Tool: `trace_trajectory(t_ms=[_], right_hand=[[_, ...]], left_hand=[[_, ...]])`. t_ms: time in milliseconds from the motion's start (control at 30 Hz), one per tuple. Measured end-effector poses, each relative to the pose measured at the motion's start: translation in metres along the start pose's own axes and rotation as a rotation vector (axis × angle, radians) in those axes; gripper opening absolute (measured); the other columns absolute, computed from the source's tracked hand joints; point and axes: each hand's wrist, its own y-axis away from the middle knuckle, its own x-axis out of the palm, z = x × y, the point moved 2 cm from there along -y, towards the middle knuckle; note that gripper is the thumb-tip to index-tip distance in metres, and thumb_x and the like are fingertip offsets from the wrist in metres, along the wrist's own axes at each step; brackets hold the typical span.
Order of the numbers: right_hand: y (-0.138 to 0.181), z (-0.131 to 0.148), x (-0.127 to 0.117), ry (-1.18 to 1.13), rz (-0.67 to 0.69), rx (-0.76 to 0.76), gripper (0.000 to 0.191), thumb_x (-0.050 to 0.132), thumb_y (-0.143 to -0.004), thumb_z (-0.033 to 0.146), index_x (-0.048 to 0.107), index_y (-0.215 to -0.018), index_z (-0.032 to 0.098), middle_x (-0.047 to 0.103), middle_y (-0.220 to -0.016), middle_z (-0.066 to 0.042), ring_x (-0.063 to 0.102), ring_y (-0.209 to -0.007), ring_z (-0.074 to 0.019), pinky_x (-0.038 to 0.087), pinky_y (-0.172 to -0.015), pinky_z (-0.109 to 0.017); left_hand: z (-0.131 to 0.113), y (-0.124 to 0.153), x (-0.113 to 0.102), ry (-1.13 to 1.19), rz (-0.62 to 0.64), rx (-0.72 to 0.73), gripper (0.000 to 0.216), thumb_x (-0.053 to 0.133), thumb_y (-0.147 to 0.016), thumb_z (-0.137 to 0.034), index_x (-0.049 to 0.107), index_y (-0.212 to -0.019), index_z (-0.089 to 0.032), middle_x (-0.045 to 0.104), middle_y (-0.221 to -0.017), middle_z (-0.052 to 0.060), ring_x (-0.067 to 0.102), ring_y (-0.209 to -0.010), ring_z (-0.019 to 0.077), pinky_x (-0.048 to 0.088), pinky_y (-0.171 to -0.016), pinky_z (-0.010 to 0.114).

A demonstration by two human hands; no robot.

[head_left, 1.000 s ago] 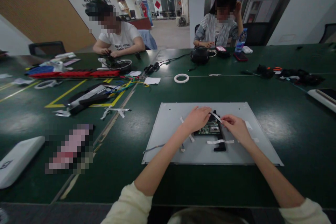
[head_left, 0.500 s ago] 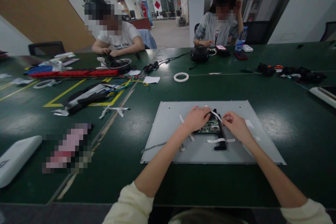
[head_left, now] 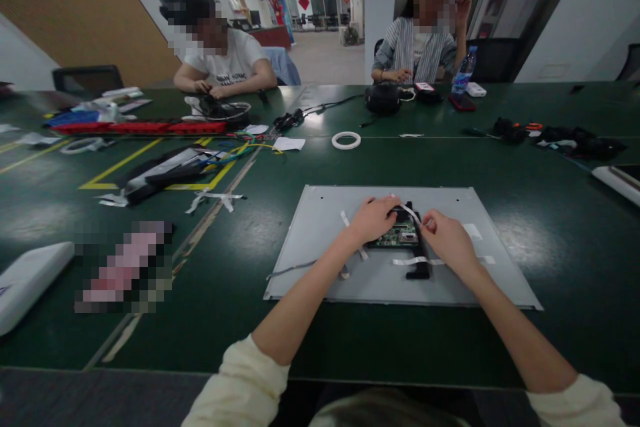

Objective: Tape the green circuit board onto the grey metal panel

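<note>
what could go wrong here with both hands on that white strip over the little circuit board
1. The white strip spans straight between the left hand and the right hand, which pinches it. A hard pull might crease or tear it.
2. The left hand lies against the green circuit board. Pressing there could shift the board on the grey panel or stress its parts.

one camera only, worn on the head, looking forward and down across the green bench (head_left: 550,220) from its near edge. the left hand (head_left: 373,219) and right hand (head_left: 447,241) sit close, just below centre, over the grey panel (head_left: 320,243). the hall (head_left: 325,53) behind seems far off, perhaps stretched by the lens.
</note>
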Motion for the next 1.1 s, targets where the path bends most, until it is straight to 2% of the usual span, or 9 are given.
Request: trace_trajectory(t_ms=[233, 433, 600, 1100], right_hand=[[0.001, -0.008, -0.001, -0.011, 0.060, -0.023, 0.005, 0.050, -0.081, 0.027, 0.053, -0.080, 0.022, 0.059, -0.060, 0.002, 0.051, -0.057, -0.0139, 0.027, -0.053, -0.024], [0.004, -0.018, -0.008, -0.069, 0.121, -0.040, 0.004, 0.050, -0.078, 0.024, 0.053, -0.080, 0.021, 0.058, -0.060, 0.002, 0.052, -0.057, -0.0133, 0.029, -0.055, -0.024], [0.008, -0.017, -0.013, -0.082, 0.098, -0.021, 0.008, 0.050, -0.077, 0.023, 0.056, -0.080, 0.021, 0.059, -0.061, 0.002, 0.052, -0.057, -0.0128, 0.030, -0.055, -0.024], [0.009, -0.012, -0.016, -0.007, 0.118, -0.050, 0.015, 0.048, -0.082, 0.028, 0.061, -0.082, 0.021, 0.061, -0.064, 0.001, 0.054, -0.062, -0.0135, 0.032, -0.058, -0.023]], left_hand=[[0.000, 0.000, 0.000, -0.005, 0.008, -0.007, 0.039, 0.037, -0.090, -0.023, 0.045, -0.128, -0.024, 0.051, -0.135, 0.005, 0.044, -0.126, 0.0181, 0.031, -0.103, 0.041], [-0.003, 0.002, 0.000, -0.034, 0.031, -0.009, 0.037, 0.035, -0.091, -0.024, 0.046, -0.126, -0.027, 0.048, -0.137, 0.003, 0.037, -0.131, 0.0184, 0.027, -0.104, 0.045], [-0.004, 0.000, -0.001, -0.063, 0.060, 0.002, 0.038, 0.032, -0.093, -0.027, 0.046, -0.128, -0.028, 0.042, -0.142, 0.004, 0.034, -0.132, 0.0204, 0.028, -0.104, 0.048], [-0.006, -0.001, -0.003, -0.137, 0.136, -0.017, 0.041, 0.027, -0.093, -0.029, 0.041, -0.132, -0.027, 0.038, -0.144, 0.005, 0.029, -0.135, 0.0216, 0.027, -0.103, 0.054]])
